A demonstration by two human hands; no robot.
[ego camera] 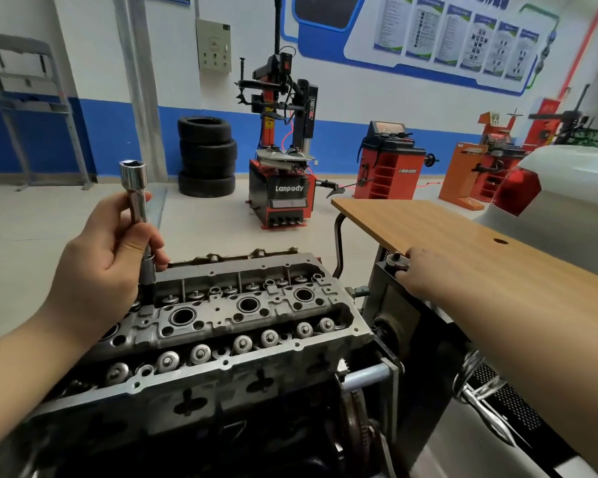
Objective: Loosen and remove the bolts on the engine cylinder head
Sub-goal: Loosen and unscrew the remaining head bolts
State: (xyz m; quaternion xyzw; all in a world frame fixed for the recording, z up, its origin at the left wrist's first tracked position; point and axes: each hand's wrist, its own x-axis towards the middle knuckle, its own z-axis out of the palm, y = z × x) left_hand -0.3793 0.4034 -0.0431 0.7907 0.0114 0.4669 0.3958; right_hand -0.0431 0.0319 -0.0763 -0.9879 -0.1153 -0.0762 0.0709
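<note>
The grey engine cylinder head (221,369) lies below me on a stand, its valve springs and round plug wells exposed. My left hand (107,257) grips a long chrome socket extension (135,188) that stands upright, its lower black end set into the far left side of the head. My right hand (420,270) reaches to the right and closes around a small round metal part (394,261) at the near edge of a wooden table (480,243). Whether a bolt sits in the socket's lower end is hidden.
A stack of black tyres (207,157) stands at the back wall. A red and black tyre changer (283,174) and red wheel balancers (390,167) stand beyond the engine. A white car (573,181) is at the right. The stand's metal frame (387,370) sits right of the head.
</note>
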